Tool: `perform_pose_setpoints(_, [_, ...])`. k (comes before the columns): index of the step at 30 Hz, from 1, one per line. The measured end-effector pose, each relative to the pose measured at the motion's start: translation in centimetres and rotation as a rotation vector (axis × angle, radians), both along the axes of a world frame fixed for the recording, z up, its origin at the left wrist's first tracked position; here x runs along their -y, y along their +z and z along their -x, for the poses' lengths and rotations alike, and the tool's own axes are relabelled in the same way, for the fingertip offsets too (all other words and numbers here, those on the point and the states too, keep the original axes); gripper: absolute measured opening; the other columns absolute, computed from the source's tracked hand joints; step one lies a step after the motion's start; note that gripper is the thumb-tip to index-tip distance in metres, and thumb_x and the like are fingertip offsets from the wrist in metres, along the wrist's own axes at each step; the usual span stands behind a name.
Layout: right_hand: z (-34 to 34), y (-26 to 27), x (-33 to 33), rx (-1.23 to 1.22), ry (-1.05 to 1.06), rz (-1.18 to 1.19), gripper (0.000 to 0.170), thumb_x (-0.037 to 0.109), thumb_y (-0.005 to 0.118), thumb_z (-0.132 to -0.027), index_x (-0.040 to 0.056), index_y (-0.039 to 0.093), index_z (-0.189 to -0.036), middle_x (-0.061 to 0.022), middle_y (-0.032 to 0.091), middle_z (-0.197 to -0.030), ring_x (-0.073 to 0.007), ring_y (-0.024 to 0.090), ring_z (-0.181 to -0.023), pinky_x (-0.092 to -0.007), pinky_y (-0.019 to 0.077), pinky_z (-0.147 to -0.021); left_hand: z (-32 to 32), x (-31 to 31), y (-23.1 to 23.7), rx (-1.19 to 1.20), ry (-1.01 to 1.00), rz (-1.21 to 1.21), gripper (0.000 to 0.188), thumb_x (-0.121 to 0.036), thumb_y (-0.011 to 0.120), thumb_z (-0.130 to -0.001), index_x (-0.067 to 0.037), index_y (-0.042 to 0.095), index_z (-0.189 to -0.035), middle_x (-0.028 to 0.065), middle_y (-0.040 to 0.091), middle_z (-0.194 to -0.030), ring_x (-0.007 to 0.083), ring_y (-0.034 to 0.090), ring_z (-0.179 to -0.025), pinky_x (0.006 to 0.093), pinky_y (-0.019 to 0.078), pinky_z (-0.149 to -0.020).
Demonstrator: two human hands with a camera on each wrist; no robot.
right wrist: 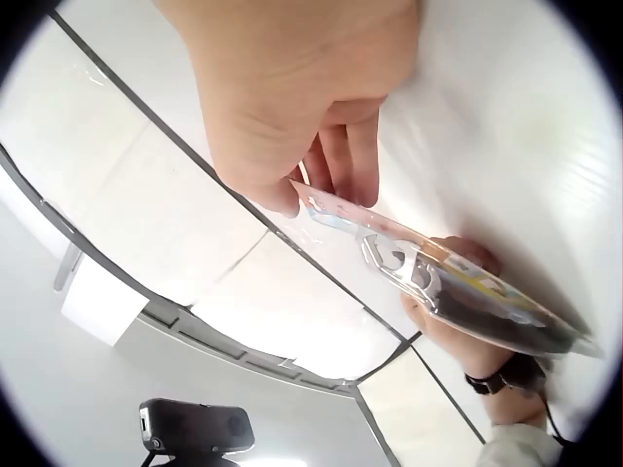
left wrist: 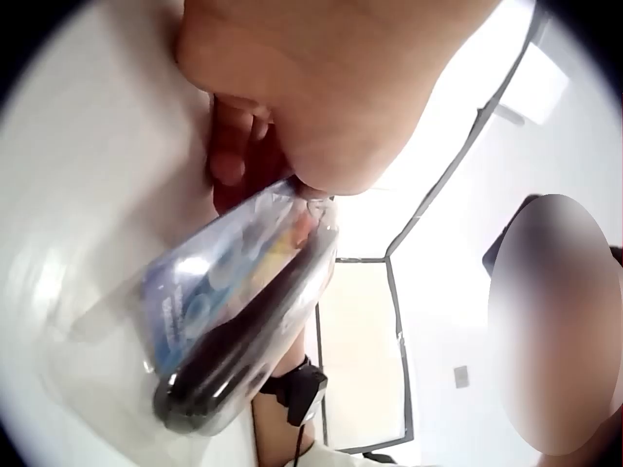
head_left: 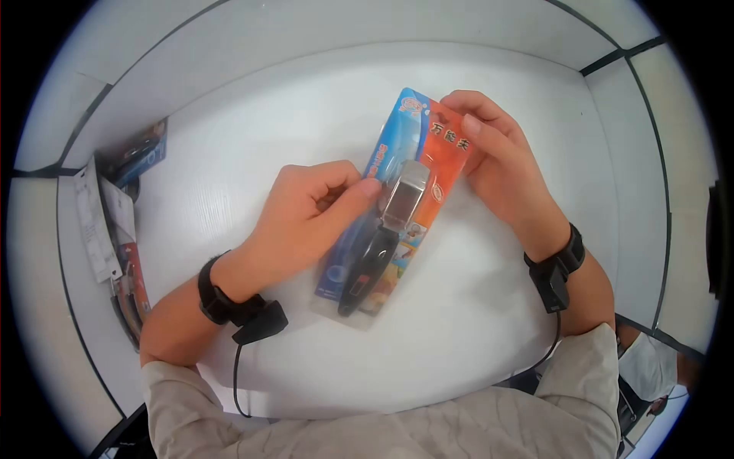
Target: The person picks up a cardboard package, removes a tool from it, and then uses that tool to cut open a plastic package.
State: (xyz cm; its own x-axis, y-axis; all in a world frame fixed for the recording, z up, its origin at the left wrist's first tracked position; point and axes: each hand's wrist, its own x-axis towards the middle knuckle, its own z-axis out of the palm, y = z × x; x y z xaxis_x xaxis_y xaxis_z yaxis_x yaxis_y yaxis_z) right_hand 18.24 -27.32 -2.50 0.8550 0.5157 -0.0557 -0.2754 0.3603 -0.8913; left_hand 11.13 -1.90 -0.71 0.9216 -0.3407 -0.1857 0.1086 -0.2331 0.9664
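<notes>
A blister pack [head_left: 428,206] with a blue and orange card is held tilted over the white table. Under its clear plastic lies a tool with a metal head and a black handle [head_left: 368,268]. The left hand [head_left: 306,218] pinches the pack's left edge, thumb on the front. At the upper right corner the right hand [head_left: 505,161] pinches the card between thumb and fingers. In the left wrist view the pack [left wrist: 243,311] hangs below the left hand [left wrist: 311,88]. The right wrist view shows the card [right wrist: 341,206] edge-on at the right fingertips.
Packaged items [head_left: 141,157] and a white-backed pack [head_left: 95,222] with dark handles stand along the left wall of the white table [head_left: 229,115]. Low panels surround the table. Another person's arm and light clothing [head_left: 648,367] show at the lower right.
</notes>
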Motion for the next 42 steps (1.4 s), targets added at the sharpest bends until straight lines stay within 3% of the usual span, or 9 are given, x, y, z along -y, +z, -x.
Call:
perform_pose_setpoints(6, [0.6,0.8,-0.6,0.011,-0.059,0.135,0.04,0.024,0.055,-0.101,0.0035,0.054,-0.136,-0.0094,0.065,-0.129,-0.0188,0.059,-0.122,-0.0361,0.0467,-0.105,0.0,-0.2,-1.0,0.033,0.011,0.047,0.025,-0.02,0.059,-0.105,0.0,0.063,-0.09,-0.0046,0.058,-0.072,0.0,0.048,-0.066,0.0203,0.0396,-0.057])
perform_pose_setpoints(18, [1.2,0.6,-1.2,0.053,-0.053,0.27,0.041,0.036,0.059,-0.103,-0.0013,0.069,-0.117,-0.0082,0.073,-0.102,-0.0157,0.069,-0.082,-0.0289,0.0564,-0.077,-0.1,-0.4,-0.7,-0.006,0.033,0.087,0.022,-0.02,0.055,-0.107,0.0,0.062,-0.1,-0.0026,0.063,-0.083,0.0008,0.052,-0.073,0.0204,0.0445,-0.065])
perform_pose_setpoints(31, [1.0,0.3,-1.0,0.109,0.032,0.252,0.035,0.033,0.055,-0.106,0.0002,0.067,-0.1,-0.0082,0.072,-0.09,-0.018,0.071,-0.081,-0.0299,0.0561,-0.071,-0.3,-0.6,-1.1,-0.021,0.11,0.137,0.021,-0.019,0.053,-0.107,-0.001,0.062,-0.103,-0.0032,0.062,-0.085,0.0015,0.052,-0.078,0.0201,0.0429,-0.069])
perform_pose_setpoints(34, [0.9,0.4,-0.9,0.111,0.061,0.25,0.035,0.031,0.053,-0.106,0.0003,0.067,-0.099,-0.0088,0.072,-0.09,-0.0197,0.072,-0.083,-0.0303,0.0557,-0.07,-0.2,-0.3,-1.1,-0.058,0.161,0.215,0.021,-0.019,0.053,-0.107,-0.001,0.063,-0.103,-0.0043,0.061,-0.085,0.0014,0.05,-0.076,0.0202,0.042,-0.068])
perform_pose_setpoints(37, [0.7,0.1,-0.6,0.166,0.119,0.272,0.036,0.034,0.046,-0.108,0.0017,0.062,-0.107,-0.0089,0.073,-0.099,-0.0165,0.07,-0.082,-0.0299,0.0564,-0.07,-0.4,-0.4,-1.1,-0.079,0.162,0.235,0.021,-0.019,0.053,-0.107,-0.001,0.063,-0.103,-0.0052,0.061,-0.084,0.0012,0.049,-0.076,0.0197,0.0415,-0.068])
perform_pose_setpoints(42, [0.8,0.4,-0.7,0.177,0.118,0.285,0.034,0.033,0.046,-0.108,0.0027,0.062,-0.106,-0.0089,0.072,-0.093,-0.0183,0.07,-0.08,-0.0301,0.0549,-0.068,-0.7,-1.0,-1.3,-0.151,0.186,0.32,0.026,-0.024,0.05,-0.109,-0.002,0.062,-0.115,-0.0043,0.062,-0.094,0.0018,0.051,-0.084,0.0201,0.0423,-0.073])
